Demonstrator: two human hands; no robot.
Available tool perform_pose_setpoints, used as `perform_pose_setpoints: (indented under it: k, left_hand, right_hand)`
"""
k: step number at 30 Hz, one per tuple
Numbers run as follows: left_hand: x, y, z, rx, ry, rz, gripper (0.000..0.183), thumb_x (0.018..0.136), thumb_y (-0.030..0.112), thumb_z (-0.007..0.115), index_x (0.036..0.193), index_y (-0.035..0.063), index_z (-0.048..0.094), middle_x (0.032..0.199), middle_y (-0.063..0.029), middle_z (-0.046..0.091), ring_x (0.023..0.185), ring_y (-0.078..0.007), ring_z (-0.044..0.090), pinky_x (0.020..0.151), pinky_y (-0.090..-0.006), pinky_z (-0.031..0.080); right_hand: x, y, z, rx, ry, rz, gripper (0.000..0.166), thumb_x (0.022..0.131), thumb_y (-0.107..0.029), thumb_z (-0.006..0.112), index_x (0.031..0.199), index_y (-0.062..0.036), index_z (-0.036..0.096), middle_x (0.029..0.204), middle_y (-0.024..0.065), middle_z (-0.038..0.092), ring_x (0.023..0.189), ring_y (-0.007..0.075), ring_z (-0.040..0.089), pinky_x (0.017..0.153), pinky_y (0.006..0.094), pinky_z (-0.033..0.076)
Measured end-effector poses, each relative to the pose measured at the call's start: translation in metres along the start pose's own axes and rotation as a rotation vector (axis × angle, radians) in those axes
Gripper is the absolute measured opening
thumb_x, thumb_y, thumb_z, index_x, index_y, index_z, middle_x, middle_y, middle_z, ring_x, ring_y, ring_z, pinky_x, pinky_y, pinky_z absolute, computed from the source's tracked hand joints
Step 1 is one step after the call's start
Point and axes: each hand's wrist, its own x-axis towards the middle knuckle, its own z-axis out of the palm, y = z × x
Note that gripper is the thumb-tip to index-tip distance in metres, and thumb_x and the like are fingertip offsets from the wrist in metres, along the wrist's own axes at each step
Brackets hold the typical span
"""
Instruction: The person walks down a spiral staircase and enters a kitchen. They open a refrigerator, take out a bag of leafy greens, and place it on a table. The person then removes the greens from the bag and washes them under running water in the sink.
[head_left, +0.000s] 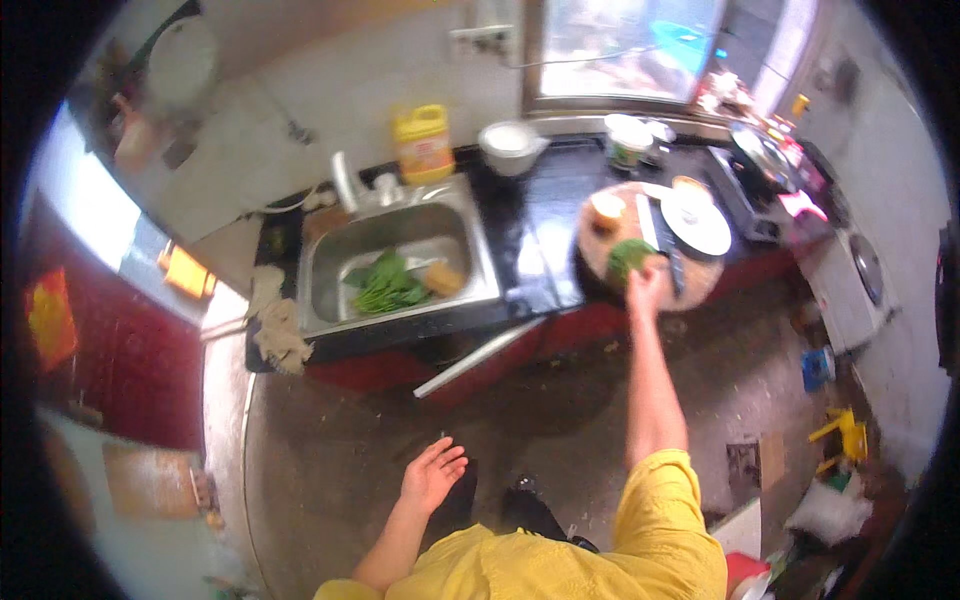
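My right hand (646, 289) reaches over the counter with its fingers closed on the edge of a rounded green item (628, 259). Blur hides whether this is a pad or a clump of greens. Beneath it lies a round wooden cutting board (701, 289). Just right of my fingers is a knife's black handle (676, 274), its blade pointing away from me. A white dish (697, 225) and a small orange-brown container with a pale top (607, 211) are also on the board. My left hand (435, 476) hangs in the air before my body, fingers apart, holding nothing.
Leafy greens (386, 283) and a tan sponge-like block (444, 279) lie in the steel sink (491, 289). Behind stand a yellow jug (424, 146) and white bowls (511, 146). A gas stove (739, 195) is at right. A white strip (480, 358) juts from the counter front.
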Motion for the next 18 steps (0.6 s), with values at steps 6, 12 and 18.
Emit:
perform_pose_setpoints:
  k: [6,12,18]
  left_hand:
    - [0.076,0.115,0.007,0.278,-0.048,0.141,0.022,0.092,0.020,0.052,0.098,-0.0002,0.059,0.095,-0.0148,0.064,0.085,-0.0249,0.062,0.078,-0.0360,0.049]
    - [0.202,0.269,0.027,0.625,-0.038,0.215,0.031,0.093,0.028,0.051,0.103,-0.0002,0.060,0.093,-0.0099,0.066,0.079,-0.0167,0.062,0.072,-0.0294,0.049]
    - [0.354,0.337,-0.023,1.775,0.119,0.348,0.044,0.085,0.028,0.058,0.121,0.0025,0.053,0.109,-0.0193,0.060,0.099,-0.0316,0.059,0.084,-0.0399,0.047]
  right_hand:
    - [0.015,-0.001,0.026,-0.431,-0.034,0.012,0.035,0.082,-0.031,0.056,0.100,-0.0018,0.062,0.099,0.0161,0.064,0.097,0.0315,0.058,0.086,0.0416,0.044]
    - [-0.040,-0.072,0.039,-0.365,0.215,-0.065,0.022,0.086,-0.014,0.058,0.100,0.0022,0.058,0.097,0.0145,0.061,0.090,0.0270,0.059,0.082,0.0360,0.046]
    - [-0.126,-0.169,0.198,-0.190,-0.627,-0.064,0.013,0.085,-0.009,0.059,0.096,-0.0022,0.061,0.092,0.0140,0.063,0.084,0.0268,0.062,0.075,0.0344,0.049]
